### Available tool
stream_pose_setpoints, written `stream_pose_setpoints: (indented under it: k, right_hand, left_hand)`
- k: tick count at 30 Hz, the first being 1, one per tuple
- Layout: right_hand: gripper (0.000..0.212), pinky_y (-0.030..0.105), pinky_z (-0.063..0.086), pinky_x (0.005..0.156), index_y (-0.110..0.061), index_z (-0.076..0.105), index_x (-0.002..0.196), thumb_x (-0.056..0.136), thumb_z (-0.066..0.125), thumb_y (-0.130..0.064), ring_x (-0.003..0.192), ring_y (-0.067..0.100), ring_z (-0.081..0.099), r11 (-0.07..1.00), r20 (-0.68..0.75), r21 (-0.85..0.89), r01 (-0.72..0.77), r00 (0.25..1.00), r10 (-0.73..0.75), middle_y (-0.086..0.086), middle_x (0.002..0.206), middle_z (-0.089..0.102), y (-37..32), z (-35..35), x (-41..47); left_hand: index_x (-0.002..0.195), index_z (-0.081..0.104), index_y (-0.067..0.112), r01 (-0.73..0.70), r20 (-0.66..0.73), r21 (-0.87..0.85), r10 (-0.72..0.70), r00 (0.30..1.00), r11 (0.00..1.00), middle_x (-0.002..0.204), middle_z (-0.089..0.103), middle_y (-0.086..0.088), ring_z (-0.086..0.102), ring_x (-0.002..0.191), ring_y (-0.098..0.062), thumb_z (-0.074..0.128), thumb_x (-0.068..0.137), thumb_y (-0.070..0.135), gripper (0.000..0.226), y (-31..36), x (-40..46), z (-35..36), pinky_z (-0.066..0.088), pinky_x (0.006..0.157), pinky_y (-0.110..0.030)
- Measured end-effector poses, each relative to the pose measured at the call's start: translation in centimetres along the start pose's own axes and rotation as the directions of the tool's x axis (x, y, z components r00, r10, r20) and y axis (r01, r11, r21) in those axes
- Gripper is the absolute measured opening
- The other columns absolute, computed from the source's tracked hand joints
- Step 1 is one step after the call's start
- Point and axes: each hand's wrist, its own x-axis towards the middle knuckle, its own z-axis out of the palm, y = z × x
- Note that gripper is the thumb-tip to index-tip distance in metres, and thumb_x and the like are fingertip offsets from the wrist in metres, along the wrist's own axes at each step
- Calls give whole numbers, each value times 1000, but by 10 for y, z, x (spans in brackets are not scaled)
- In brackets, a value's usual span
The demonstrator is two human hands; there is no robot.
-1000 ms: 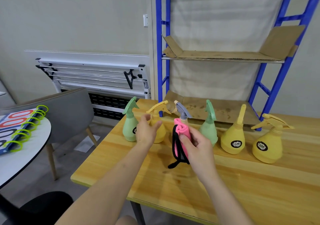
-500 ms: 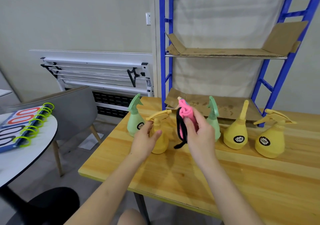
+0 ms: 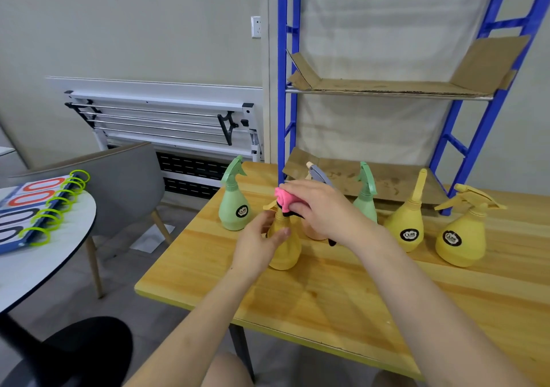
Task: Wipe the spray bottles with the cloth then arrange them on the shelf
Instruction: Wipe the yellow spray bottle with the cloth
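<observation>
The left hand (image 3: 258,245) grips a yellow bottle (image 3: 284,248) near the table's left edge (image 3: 178,237). The right hand (image 3: 324,211) presses a pink cloth (image 3: 284,200) on the bottle's top, with open wood in front.

Six spray bottles (image 3: 404,222) on wooden table (image 3: 357,297).

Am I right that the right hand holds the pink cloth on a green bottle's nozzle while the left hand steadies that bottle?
Not quite: in the head view the right hand presses the pink cloth on the yellow bottle, not a green one. The left hand does steady it.
</observation>
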Motion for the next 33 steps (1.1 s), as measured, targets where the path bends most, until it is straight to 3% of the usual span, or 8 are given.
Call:
stream_pose_setpoints:
  k: [7, 14, 17, 22, 25, 28, 30, 33]
  right_hand:
    - [10, 41, 51, 96, -41, 70, 107, 99, 69, -35, 103, 12, 57, 1000, 52, -5, 10, 999, -9, -19, 101, 62, 11, 3, 8]
    - [22, 43, 52, 94, -35, 75, 107, 100, 59, -49, 105, 15, 63, 998, -114, 67, -8, 993, 16, -10, 106, 73, 5, 19, 3]
    - [15, 38, 49, 98, -32, 70, 114, 100, 67, -38, 109, 14, 60, 997, 9, 72, -24, 1000, 24, -14, 112, 68, 11, 6, 1]
    - [30, 17, 38, 85, -34, 60, 129, 102, 66, -21, 111, 8, 54, 998, 193, 29, -62, 980, 56, -14, 121, 62, 13, -13, -2]
    - [21, 32, 49, 88, -36, 62, 111, 95, 75, -36, 107, 14, 59, 993, 107, 47, -105, 989, 100, -14, 110, 64, 7, -4, 3]
    - [37, 40, 50, 83, -22, 64, 101, 89, 77, -55, 95, 19, 59, 990, -35, -22, -140, 990, 139, -7, 97, 65, -4, 9, 5]
    - [41, 40, 49, 83, -17, 67, 104, 91, 75, -55, 95, 21, 58, 990, -74, -42, -138, 988, 134, -4, 99, 66, -6, 13, 5]
    - [28, 39, 47, 87, -22, 68, 114, 97, 72, -43, 105, 25, 59, 995, 37, 9, -101, 994, 100, -10, 101, 62, 1, 7, 4]
  left_hand:
    - [127, 61, 29, -14, -24, 36, 15, 1000, 999, 123, 68, 14, 62, 117, -10, 74, 91, 44, 41, -1, -8, 9, 53, 99, -40]
    - [131, 58, 29, -67, -32, 92, 70, 997, 993, 128, 67, 14, 62, 119, -9, 67, 93, 52, 45, -5, -11, 10, 54, 97, -46]
    - [135, 55, 32, -80, -3, 133, 81, 997, 988, 131, 66, 13, 62, 122, -10, 65, 94, 56, 48, -6, -11, 7, 54, 99, -47]
    - [133, 55, 36, -78, 19, 127, 76, 997, 989, 127, 67, 15, 62, 119, -9, 64, 91, 61, 49, -6, -9, 4, 53, 99, -47]
    - [126, 55, 36, -69, -12, 120, 71, 997, 990, 123, 67, 16, 63, 115, -9, 64, 90, 59, 44, -6, -10, 9, 54, 96, -48]
    - [121, 54, 42, -62, -39, 106, 66, 997, 992, 119, 67, 18, 62, 112, -9, 58, 83, 67, 45, -3, -13, 11, 55, 93, -48]
    - [120, 53, 45, -65, -37, 103, 69, 997, 993, 118, 66, 19, 62, 112, -9, 54, 81, 71, 47, -3, -13, 11, 54, 93, -48]
    - [118, 51, 44, -77, -10, 126, 79, 997, 989, 122, 65, 19, 61, 116, -9, 55, 85, 69, 42, -5, -12, 9, 54, 94, -49]
